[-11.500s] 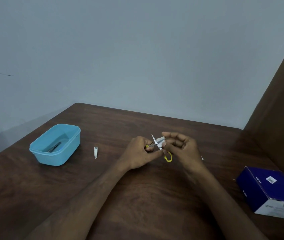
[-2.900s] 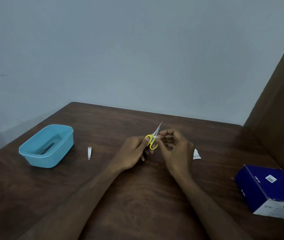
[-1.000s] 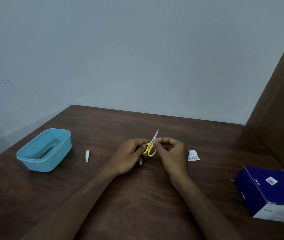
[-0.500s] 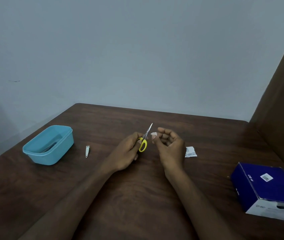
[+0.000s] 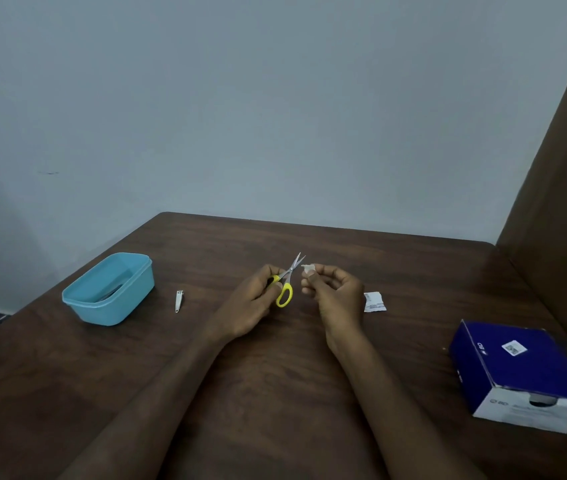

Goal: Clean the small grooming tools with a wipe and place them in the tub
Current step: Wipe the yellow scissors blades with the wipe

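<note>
Left hand [image 5: 247, 303]: grips scissors [image 5: 285, 284], blades slightly apart.
Right hand [image 5: 335, 292]: pinches wipe [image 5: 308, 269] beside blades.
Tub [image 5: 110, 289]: far left.
Nail clipper [image 5: 178, 301]: right of tub.
Wrapper [image 5: 374, 301], box [image 5: 521, 372]: right.

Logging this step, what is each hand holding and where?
Left hand holds the scissors by the yellow handle loops; right hand pinches a small wipe at its fingertips.
</note>
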`<action>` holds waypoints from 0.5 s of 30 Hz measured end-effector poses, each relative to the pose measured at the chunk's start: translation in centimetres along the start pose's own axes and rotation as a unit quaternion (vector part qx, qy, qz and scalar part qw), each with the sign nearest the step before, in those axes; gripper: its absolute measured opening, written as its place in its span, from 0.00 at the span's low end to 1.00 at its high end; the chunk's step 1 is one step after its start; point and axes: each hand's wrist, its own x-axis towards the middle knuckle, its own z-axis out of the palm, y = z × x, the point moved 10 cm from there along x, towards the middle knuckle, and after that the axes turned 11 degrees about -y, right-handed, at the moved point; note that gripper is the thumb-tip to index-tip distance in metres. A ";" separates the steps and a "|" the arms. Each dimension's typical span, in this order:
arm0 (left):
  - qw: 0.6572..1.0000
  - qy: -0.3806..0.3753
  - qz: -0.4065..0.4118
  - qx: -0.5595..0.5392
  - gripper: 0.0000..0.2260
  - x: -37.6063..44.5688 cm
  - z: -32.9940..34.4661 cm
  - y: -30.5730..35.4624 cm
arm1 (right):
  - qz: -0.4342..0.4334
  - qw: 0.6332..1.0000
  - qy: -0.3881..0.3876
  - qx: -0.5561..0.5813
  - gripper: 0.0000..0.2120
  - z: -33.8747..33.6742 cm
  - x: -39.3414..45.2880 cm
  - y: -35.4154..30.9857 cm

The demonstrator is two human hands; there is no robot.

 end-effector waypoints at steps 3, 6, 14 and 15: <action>0.999 0.004 0.014 0.050 0.05 0.1 0.3 0.5 | 0.004 1.000 -0.021 -0.017 0.03 0.4 -0.1 0.0; 0.997 0.000 0.024 0.077 0.05 0.1 0.5 0.6 | 0.000 0.998 -0.044 -0.051 0.07 0.8 -0.2 -0.3; 0.989 0.028 0.052 0.136 0.03 -0.2 0.5 2.0 | 0.029 0.997 -0.070 0.010 0.10 1.1 0.1 -0.5; 0.989 0.030 0.051 0.137 0.03 -0.3 0.4 2.0 | 0.029 0.997 -0.074 0.016 0.10 1.2 0.1 -0.4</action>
